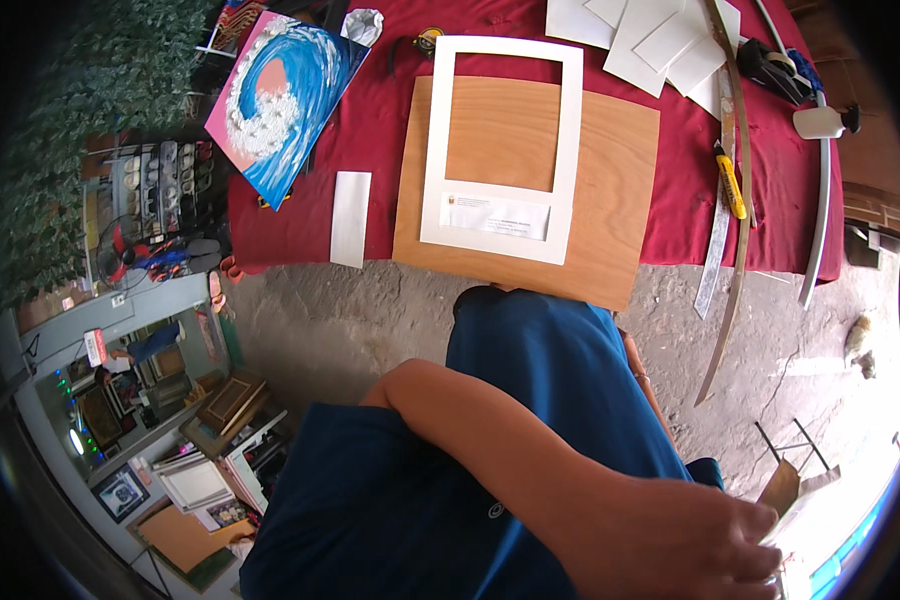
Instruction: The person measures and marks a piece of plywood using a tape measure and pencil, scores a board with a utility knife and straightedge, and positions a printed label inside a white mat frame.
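On a red-covered desk (380,130), left, lies a blue wave painting (288,105), then 1 white strip (351,218). Centre: a white window mat (569,130) on a brown wooden board (618,190) overhanging the near edge. Lower right, well apart, the left hand (705,545) has bent fingers; I cannot tell whether it grasps anything, nor the right hand's state, hidden from view. Beyond, a yellow cutter (730,185).
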Demonstrator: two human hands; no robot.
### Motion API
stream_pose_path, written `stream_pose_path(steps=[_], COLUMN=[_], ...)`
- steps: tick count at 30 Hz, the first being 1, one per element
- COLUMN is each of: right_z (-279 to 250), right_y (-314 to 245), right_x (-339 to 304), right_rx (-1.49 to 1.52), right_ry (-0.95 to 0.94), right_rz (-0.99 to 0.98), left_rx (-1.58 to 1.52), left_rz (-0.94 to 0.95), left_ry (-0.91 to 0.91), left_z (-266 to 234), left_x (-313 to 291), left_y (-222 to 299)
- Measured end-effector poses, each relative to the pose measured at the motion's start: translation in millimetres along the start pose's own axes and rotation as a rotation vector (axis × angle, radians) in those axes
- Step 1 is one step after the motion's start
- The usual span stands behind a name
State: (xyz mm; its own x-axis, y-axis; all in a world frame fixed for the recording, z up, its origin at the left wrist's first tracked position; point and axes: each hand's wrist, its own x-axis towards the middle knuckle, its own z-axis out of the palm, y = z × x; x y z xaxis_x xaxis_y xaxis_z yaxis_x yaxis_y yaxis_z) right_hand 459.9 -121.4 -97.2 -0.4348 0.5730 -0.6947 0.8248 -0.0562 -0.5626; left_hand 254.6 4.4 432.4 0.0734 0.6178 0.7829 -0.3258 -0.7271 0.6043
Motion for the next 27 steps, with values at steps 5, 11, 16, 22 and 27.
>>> stream_pose_path(steps=[5,11,16,22,27], right_z=[-21,-88,-178,-190,-147], right_y=[20,-13,-106,-205,-235], right_x=[5,1,-23,1,38], right_rx=[-0.023,-0.058,0.198,0.237,0.397], right_ry=[-0.031,-0.399,-0.513,-0.008,0.285], right_rz=[-0.121,0.05,0.101,-0.048,-0.063], left_rx=[0.241,0.698,0.882,0.897,0.874], left_rz=[-0.363,-1.189,-1.371,-1.365,-1.26], left_ry=[-0.598,-0.343,0.158,0.741,0.76], left_z=[-59,-160,-240,-315,-365], left_x=[-59,-180,-289,-338,-347], left_y=[-47,-42,-27,-32,-71])
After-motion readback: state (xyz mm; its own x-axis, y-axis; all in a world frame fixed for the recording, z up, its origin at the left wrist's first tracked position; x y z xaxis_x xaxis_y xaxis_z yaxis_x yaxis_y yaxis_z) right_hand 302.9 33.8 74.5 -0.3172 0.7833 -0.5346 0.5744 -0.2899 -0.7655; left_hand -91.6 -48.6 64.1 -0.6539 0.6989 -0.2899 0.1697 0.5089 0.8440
